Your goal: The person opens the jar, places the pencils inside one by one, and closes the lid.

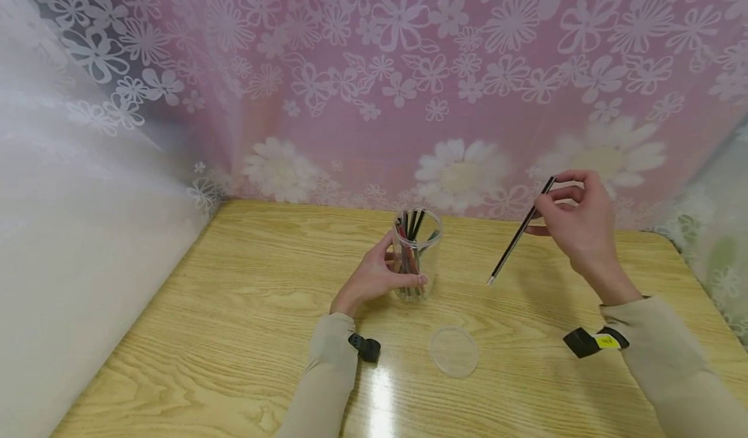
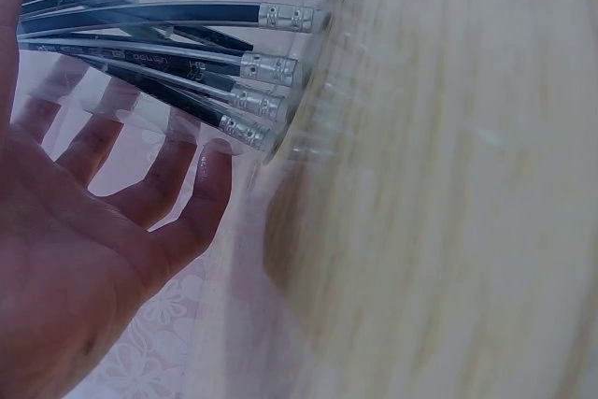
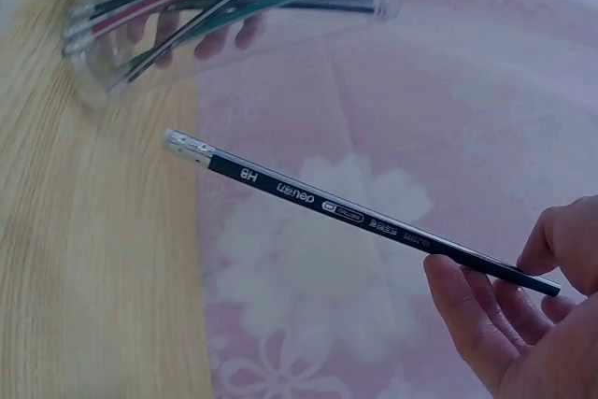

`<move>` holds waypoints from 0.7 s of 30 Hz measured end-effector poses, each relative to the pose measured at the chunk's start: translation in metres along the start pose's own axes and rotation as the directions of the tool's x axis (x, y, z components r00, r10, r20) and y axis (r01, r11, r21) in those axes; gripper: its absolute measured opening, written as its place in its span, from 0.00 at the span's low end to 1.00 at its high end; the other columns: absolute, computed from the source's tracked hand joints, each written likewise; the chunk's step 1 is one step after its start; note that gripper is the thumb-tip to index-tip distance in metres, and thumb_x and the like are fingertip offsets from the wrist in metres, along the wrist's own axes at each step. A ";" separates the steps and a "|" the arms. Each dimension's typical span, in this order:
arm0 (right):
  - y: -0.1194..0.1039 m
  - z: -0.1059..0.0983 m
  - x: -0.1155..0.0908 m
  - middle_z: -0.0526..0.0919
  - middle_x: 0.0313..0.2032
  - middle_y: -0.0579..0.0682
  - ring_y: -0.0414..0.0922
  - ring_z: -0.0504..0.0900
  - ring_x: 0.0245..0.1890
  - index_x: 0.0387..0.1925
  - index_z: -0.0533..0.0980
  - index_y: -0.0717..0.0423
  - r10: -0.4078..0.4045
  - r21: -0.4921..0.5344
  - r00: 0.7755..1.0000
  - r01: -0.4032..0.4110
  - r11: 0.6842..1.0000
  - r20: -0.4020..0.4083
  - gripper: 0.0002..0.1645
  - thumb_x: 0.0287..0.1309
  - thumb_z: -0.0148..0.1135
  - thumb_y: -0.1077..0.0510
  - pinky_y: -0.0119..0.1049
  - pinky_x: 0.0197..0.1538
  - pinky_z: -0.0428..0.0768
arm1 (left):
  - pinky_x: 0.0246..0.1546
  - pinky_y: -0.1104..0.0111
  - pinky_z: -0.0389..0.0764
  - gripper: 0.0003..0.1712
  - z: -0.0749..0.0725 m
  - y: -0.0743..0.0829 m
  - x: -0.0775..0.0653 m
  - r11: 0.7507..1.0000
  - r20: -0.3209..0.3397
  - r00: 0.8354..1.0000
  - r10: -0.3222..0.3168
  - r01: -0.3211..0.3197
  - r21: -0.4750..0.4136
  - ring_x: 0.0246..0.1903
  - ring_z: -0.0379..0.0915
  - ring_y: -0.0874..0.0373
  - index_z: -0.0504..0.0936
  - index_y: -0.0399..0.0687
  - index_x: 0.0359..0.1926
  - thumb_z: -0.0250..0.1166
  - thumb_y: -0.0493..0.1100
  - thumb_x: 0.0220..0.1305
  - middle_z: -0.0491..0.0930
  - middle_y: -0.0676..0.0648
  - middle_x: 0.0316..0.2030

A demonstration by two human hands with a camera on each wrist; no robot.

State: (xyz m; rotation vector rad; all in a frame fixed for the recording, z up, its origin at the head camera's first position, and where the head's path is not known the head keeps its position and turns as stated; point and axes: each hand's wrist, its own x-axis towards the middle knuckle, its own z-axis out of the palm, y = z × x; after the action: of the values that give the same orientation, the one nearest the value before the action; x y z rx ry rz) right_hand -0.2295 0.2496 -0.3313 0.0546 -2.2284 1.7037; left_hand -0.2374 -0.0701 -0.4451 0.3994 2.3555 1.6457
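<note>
My left hand [image 1: 376, 272] grips a clear plastic jar [image 1: 431, 263] that stands upright on the table, its thumb across the front. Inside lean several pencils [image 2: 177, 16], mostly black, plus a red one and a green one [image 3: 299, 2]; their silver ferrules and erasers rest at the bottom. To the right, my right hand [image 1: 581, 220] pinches a black pencil [image 3: 308, 201] near its upper end, above the table. That pencil slants with its eraser end lowest, and white lettering with "HB" shows along its side. The jar has no lid on it.
A round clear lid [image 1: 454, 352] lies flat on the wood-grain table [image 1: 234, 334], in front of the jar. Behind the table hangs a pink flowered curtain [image 1: 362, 113], with a whitish sheet [image 1: 70, 230] along the left side. Each wrist wears a black camera strap.
</note>
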 end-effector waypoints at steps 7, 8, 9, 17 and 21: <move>-0.022 0.008 -0.006 0.75 0.35 0.50 0.40 0.85 0.21 0.56 0.69 0.51 -0.107 0.304 0.989 0.135 0.943 -0.105 0.23 0.64 0.58 0.73 0.33 0.26 0.86 | 0.65 0.45 0.74 0.60 0.000 0.000 0.000 1.000 0.001 1.000 -0.004 0.004 -0.005 0.66 0.71 0.51 0.51 0.92 0.74 0.81 0.59 0.51 0.69 0.52 0.71; -0.025 0.010 -0.007 0.75 0.35 0.51 0.41 0.85 0.20 0.56 0.69 0.52 -0.127 0.339 0.984 0.163 0.927 -0.126 0.23 0.63 0.58 0.74 0.34 0.26 0.86 | 0.65 0.45 0.74 0.60 0.000 0.000 0.000 1.000 0.001 1.000 -0.003 0.003 -0.003 0.67 0.71 0.51 0.51 0.92 0.75 0.81 0.59 0.51 0.69 0.51 0.71; -0.027 0.011 -0.008 0.76 0.35 0.51 0.42 0.85 0.20 0.55 0.70 0.54 -0.148 0.368 0.978 0.192 0.910 -0.146 0.24 0.62 0.58 0.75 0.34 0.26 0.86 | 0.65 0.45 0.74 0.59 0.000 0.000 0.000 1.000 0.001 1.000 -0.002 0.002 -0.003 0.67 0.71 0.51 0.51 0.92 0.75 0.81 0.59 0.51 0.69 0.51 0.70; -0.049 0.018 -0.009 0.77 0.32 0.55 0.47 0.85 0.22 0.53 0.70 0.61 -0.263 0.483 0.919 0.379 0.789 -0.292 0.21 0.60 0.60 0.75 0.39 0.29 0.87 | 0.65 0.45 0.75 0.59 0.000 0.001 0.000 1.000 0.000 1.000 0.000 0.000 0.001 0.66 0.71 0.51 0.52 0.91 0.75 0.81 0.58 0.51 0.71 0.52 0.69; -0.059 0.021 -0.007 0.76 0.31 0.58 0.51 0.87 0.24 0.51 0.69 0.62 -0.239 0.549 0.911 0.396 0.736 -0.336 0.20 0.59 0.59 0.76 0.42 0.29 0.87 | 0.65 0.46 0.74 0.59 -0.001 0.001 0.000 1.000 -0.002 1.000 0.003 -0.003 -0.003 0.66 0.71 0.51 0.52 0.92 0.74 0.81 0.58 0.51 0.70 0.53 0.69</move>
State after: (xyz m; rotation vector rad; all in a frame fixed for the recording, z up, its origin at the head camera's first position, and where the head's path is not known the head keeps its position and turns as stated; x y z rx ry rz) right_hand -0.2140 0.2116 -0.2830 0.3437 -1.3179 2.0156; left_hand -0.2372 -0.0704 -0.4442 0.4008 2.3550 1.6509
